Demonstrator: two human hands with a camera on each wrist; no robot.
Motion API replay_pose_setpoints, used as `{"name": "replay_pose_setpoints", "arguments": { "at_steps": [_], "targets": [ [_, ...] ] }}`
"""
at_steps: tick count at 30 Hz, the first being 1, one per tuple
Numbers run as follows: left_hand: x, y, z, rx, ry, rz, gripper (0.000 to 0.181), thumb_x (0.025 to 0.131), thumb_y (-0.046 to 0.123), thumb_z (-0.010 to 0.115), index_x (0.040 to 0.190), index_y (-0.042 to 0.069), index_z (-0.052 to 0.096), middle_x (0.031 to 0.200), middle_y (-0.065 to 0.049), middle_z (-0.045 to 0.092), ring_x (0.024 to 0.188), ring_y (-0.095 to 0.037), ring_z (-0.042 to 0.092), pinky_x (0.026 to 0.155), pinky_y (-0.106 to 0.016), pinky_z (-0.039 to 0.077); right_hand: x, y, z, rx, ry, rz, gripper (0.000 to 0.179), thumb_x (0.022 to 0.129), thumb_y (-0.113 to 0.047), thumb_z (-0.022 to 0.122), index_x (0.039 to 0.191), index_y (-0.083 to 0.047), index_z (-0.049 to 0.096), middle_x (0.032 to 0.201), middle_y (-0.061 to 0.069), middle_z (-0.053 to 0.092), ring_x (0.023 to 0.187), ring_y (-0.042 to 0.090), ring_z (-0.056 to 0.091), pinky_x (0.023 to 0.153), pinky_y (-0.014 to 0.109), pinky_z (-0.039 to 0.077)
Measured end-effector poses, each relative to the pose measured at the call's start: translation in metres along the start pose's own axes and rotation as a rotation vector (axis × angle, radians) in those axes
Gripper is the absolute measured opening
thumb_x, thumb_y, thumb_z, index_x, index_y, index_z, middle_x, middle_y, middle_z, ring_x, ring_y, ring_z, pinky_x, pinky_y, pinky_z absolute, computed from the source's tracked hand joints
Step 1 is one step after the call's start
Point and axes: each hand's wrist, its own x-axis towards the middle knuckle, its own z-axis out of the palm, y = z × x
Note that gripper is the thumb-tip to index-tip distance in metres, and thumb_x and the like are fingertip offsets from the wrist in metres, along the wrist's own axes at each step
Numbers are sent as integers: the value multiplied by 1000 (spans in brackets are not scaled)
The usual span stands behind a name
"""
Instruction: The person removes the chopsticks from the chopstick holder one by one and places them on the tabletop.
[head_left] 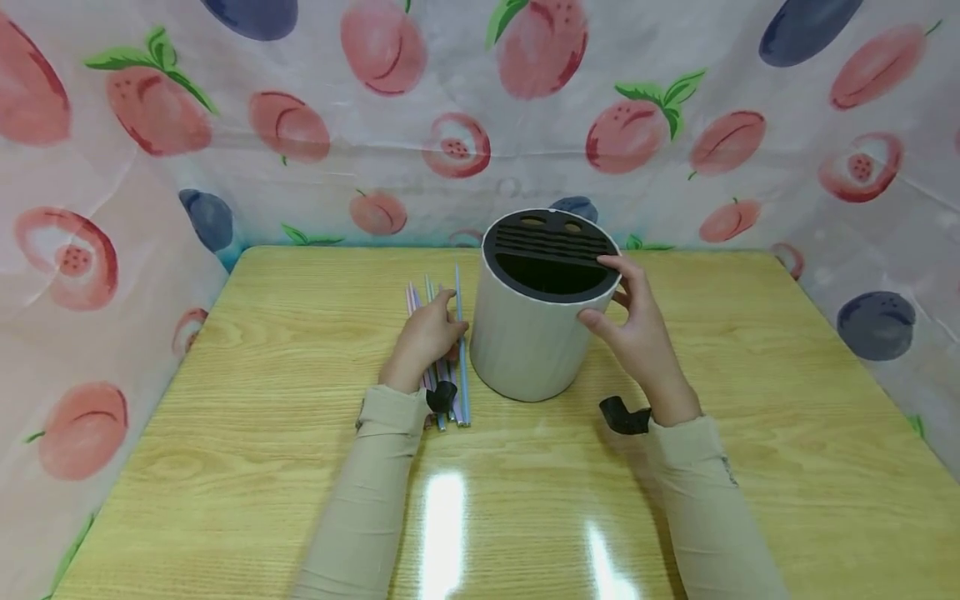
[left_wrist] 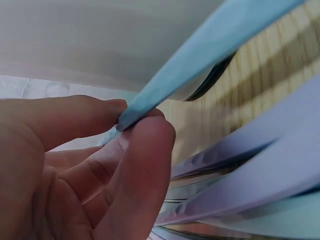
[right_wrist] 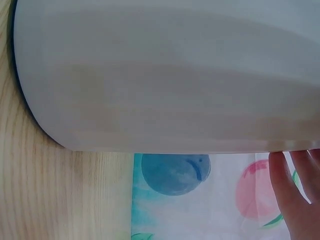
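A light blue chopstick (left_wrist: 185, 65) is pinched between the thumb and fingers of my left hand (head_left: 427, 333). In the left wrist view it slants up in front of the holder's pale wall. Several pastel chopsticks (left_wrist: 250, 170), purple, pink and green, lie on the table beneath and beside that hand. To their right stands a round white knife holder (head_left: 525, 350), upright, with a dark slotted top. My right hand (head_left: 637, 333) grips its right side, thumb on the front wall below the rim and index finger at the top edge. Fingertips touch the wall in the right wrist view.
The holder's black insert (head_left: 551, 242) has long slots, two round holes at the back and a wide front opening. A wooden table (head_left: 247, 400) bears everything. Behind and at the sides hangs a fruit-print cloth (head_left: 547, 183). A small black piece sits at each wrist cuff.
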Motion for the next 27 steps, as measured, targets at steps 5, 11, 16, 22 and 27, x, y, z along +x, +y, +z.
{"name": "replay_pose_setpoints", "arguments": {
  "at_steps": [5,11,16,22,27],
  "targets": [
    [-2,-1,-1,78,3,-14,61,87,19,55,139,8,26,59,-4,58,49,-16,56,78,-36,44,-1,1,2,1,5,5,62,82,-19,64,132,-5,31,139,9,28,125,22,30,99,47,28],
    [-7,-1,-1,99,-4,-72,61,85,17,54,139,8,26,56,-5,58,46,-16,57,80,-36,44,-1,1,3,0,1,-5,61,82,-18,65,132,-5,32,140,9,27,125,21,30,99,45,29],
    [-7,1,0,97,0,-81,60,86,17,55,138,7,28,61,-6,58,45,-15,56,74,-33,46,-1,0,1,0,5,-25,61,82,-17,65,132,-3,32,139,11,27,125,22,29,98,46,29],
    [-7,-1,2,86,-5,-91,59,85,16,56,137,8,30,62,-6,58,46,-14,56,66,-31,47,-1,1,1,11,-3,-28,60,82,-13,65,132,-2,33,139,12,27,125,22,29,98,46,29],
    [-3,-1,3,96,-6,-58,61,85,14,56,138,8,27,64,-7,58,46,-15,56,72,-32,46,1,3,0,13,5,-21,60,82,-15,65,132,-2,33,139,12,28,125,22,30,98,46,29]
  ]
}}
